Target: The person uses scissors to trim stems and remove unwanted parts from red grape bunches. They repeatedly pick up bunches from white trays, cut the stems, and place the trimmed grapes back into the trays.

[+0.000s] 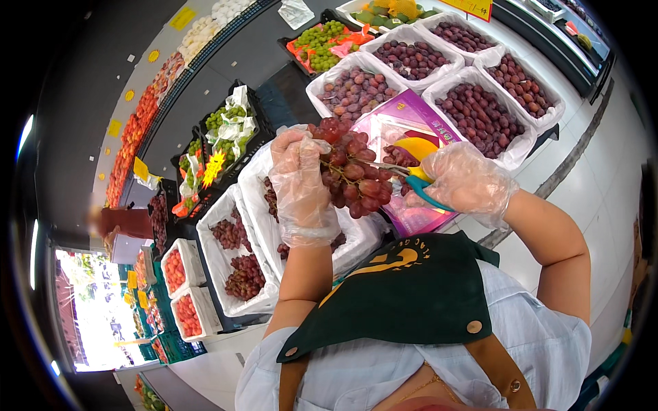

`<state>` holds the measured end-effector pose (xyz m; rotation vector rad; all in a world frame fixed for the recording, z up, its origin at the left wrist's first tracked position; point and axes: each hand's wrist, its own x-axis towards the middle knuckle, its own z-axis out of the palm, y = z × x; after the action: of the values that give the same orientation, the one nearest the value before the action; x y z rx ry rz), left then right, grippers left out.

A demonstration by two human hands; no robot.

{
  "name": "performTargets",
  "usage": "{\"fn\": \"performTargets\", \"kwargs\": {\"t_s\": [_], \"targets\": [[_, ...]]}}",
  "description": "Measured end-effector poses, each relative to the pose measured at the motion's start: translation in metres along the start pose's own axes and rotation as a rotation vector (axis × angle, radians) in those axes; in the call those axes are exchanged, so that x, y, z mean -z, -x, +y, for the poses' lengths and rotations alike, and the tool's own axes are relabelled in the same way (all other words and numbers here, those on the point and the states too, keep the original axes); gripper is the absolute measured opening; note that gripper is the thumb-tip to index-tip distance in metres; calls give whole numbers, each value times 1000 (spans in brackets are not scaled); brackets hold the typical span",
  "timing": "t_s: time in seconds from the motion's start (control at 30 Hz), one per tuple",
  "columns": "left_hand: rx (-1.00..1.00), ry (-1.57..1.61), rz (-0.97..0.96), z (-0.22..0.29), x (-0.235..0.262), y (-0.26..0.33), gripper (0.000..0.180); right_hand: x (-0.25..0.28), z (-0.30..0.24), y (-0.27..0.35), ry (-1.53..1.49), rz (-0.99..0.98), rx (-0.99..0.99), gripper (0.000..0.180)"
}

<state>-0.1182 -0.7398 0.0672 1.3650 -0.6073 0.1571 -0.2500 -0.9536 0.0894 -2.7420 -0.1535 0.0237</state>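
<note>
A bunch of red grapes [356, 171] hangs in front of my chest. My left hand [299, 181], in a clear plastic glove, is closed on it from the left, with the fingers near its upper end. My right hand [469, 179], gloved the same way, grips scissors [419, 173] with yellow and teal handles. Their metal blades point left into the right side of the bunch; the tips are hard to make out among the grapes. Just behind and below the bunch lies a purple printed fruit box [426, 216], with some red grapes showing on it.
White-lined crates of red grapes [241, 277] stand to the left below my left arm. Lined crates of dark plums [480, 120] fill the far right. Black crates of green grapes [229, 127] sit farther left, near small boxes of orange-red fruit [186, 315].
</note>
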Motion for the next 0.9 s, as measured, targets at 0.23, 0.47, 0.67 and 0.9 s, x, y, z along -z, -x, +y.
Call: {"fn": "performTargets", "kwargs": {"t_s": [0.23, 0.47, 0.67, 0.9], "targets": [[40, -29, 39, 15, -19, 2, 19, -3, -5, -4, -14, 24, 42, 62], [61, 23, 4, -1, -9, 7, 13, -25, -2, -4, -25, 63, 119, 49], [110, -32, -92, -5, 0, 14, 12, -57, 3, -2, -556, -22, -117, 47], [88, 87, -107, -11, 21, 3, 16, -53, 3, 19, -1337, -110, -324, 46]]}}
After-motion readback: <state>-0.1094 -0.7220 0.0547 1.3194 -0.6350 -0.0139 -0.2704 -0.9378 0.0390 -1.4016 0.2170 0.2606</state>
